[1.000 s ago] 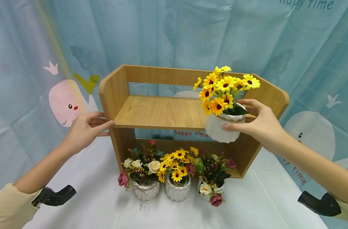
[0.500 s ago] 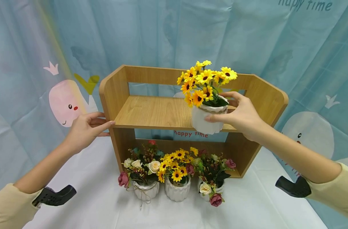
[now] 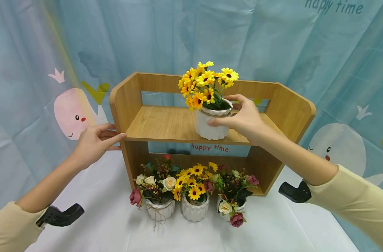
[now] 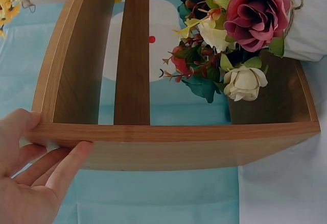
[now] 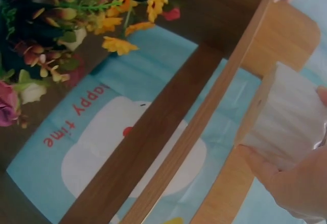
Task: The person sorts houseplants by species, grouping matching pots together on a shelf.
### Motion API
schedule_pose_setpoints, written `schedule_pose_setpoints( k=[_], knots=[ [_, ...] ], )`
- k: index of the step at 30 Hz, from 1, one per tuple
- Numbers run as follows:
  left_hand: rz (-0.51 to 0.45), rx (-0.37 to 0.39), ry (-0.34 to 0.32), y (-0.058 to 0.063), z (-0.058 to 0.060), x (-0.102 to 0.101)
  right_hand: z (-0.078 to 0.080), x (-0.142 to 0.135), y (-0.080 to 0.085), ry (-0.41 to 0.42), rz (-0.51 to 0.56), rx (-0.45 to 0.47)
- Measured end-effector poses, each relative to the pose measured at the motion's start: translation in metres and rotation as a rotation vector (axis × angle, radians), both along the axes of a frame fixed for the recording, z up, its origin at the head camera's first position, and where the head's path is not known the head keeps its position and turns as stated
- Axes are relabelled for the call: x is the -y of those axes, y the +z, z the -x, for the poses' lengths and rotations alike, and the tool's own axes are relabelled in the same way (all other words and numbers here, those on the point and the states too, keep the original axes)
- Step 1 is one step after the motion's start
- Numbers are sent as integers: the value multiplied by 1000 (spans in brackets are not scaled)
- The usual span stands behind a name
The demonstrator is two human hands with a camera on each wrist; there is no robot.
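My right hand grips a white ceramic flowerpot of yellow artificial sunflowers, thumb on the front and fingers behind the rim. The pot is upright over the upper board of a wooden two-tier shelf, its base near the front edge. In the right wrist view the pot's underside shows, tilted by the camera's angle. My left hand holds the shelf's left side panel at the height of the upper board. In the left wrist view, fingers of that hand lie against the panel's outer face.
Before the lower tier stand three potted flower arrangements: a rose pot at left, a sunflower pot in the middle, another rose pot at right. A white cloth covers the table. A blue printed curtain hangs behind.
My right hand has carried the sunflower pot leftward and slightly up, from the shelf's right side to over the middle of the upper board. The left hand stays in place.
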State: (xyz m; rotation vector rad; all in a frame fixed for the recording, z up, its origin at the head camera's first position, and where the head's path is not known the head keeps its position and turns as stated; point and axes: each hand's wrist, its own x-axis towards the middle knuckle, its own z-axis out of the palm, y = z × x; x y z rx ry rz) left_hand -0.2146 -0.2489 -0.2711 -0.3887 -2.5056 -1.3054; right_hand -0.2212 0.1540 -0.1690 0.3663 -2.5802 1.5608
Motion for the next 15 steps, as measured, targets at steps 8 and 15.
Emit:
schedule_pose_setpoints(
  k=[8, 15],
  knots=[
    [-2, 2, 0, 0, 0, 0, 12, 17, 0, -10, -10, -25],
    [8, 6, 7, 0, 1, 0, 20, 36, 3, -5, 32, -19]
  ],
)
